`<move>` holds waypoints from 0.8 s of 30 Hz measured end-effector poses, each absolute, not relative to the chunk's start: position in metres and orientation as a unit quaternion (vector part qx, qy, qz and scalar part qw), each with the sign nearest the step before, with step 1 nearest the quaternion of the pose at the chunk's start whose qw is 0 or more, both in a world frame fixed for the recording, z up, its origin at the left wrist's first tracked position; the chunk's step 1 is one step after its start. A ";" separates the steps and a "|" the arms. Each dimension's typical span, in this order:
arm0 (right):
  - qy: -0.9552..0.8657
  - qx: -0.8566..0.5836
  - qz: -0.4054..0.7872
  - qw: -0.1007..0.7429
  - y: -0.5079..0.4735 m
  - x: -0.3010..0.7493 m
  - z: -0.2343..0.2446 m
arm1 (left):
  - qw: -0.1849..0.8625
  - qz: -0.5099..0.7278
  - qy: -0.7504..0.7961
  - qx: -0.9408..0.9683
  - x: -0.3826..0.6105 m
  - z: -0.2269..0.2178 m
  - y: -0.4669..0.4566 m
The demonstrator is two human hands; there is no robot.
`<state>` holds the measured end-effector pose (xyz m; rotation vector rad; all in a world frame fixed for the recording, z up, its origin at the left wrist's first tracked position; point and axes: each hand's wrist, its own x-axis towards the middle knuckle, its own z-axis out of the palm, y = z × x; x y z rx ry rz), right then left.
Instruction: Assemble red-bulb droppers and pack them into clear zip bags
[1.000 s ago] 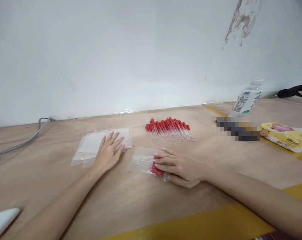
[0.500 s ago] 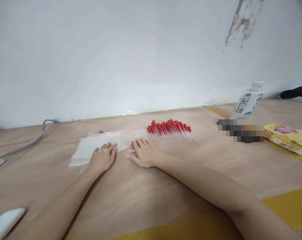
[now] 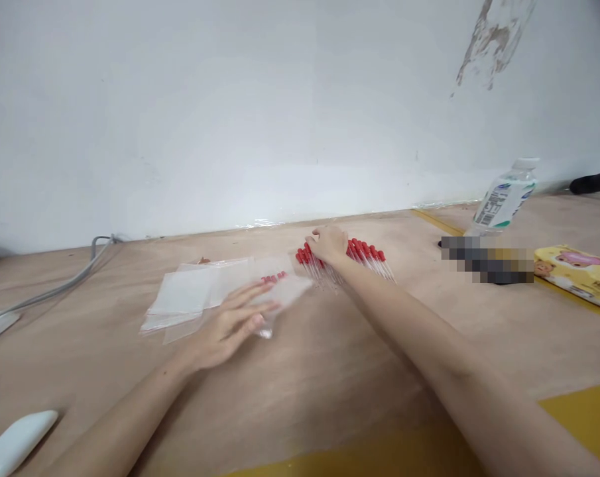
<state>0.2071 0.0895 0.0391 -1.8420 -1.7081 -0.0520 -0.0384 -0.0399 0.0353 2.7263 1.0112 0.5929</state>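
Observation:
My left hand (image 3: 234,326) has its fingers stretched and apart, touching the near left side of a clear plastic bag (image 3: 290,291). The bag is blurred, with one side raised off the table. A row of small red bulbs (image 3: 274,277) shows at its far edge. My right hand (image 3: 329,244) is bent over a heap of thin clear droppers (image 3: 374,255) with red bulbs, its fingers curled on several bulbs. The hand hides the middle of the heap. A fanned stack of flat clear bags (image 3: 183,293) lies behind and left of my left hand.
A labelled plastic bottle (image 3: 503,202) stands tilted at the right, behind a pixelated dark object (image 3: 488,262). A yellow printed packet (image 3: 575,271) lies beyond it. Grey cable (image 3: 71,285) runs along the left, and a white object (image 3: 18,440) sits near left. A wall rises behind.
My right hand has left the bag and moved right and away onto the dropper heap. My left hand has slid right from the stack to the bag, whose side has lifted.

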 end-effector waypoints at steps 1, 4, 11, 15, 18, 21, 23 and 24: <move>-0.643 -0.702 -0.011 0.305 0.095 0.209 0.038 | 0.108 0.166 0.314 0.928 -0.033 0.037 -0.047; -0.627 -0.715 0.031 0.308 0.105 0.209 0.031 | 0.138 0.131 0.296 0.936 -0.021 0.034 -0.061; -0.586 -0.704 0.107 0.386 0.111 0.214 0.030 | 0.161 0.078 0.315 0.932 -0.010 0.014 -0.069; -0.574 -0.662 0.140 0.461 0.101 0.236 0.043 | 0.157 0.091 0.279 0.943 -0.007 0.015 -0.067; -0.526 -0.582 0.218 0.580 0.075 0.258 0.047 | 0.140 0.120 0.289 0.939 -0.005 0.014 -0.066; -0.465 -0.486 0.307 0.674 0.036 0.279 0.036 | 0.141 0.136 0.320 0.927 -0.001 0.009 -0.065; -0.466 -0.477 0.327 0.670 0.010 0.290 0.023 | 0.136 0.146 0.323 0.925 0.001 0.006 -0.064; -0.467 -0.479 0.335 0.663 -0.001 0.294 0.015 | 0.131 0.150 0.321 0.926 0.001 0.005 -0.064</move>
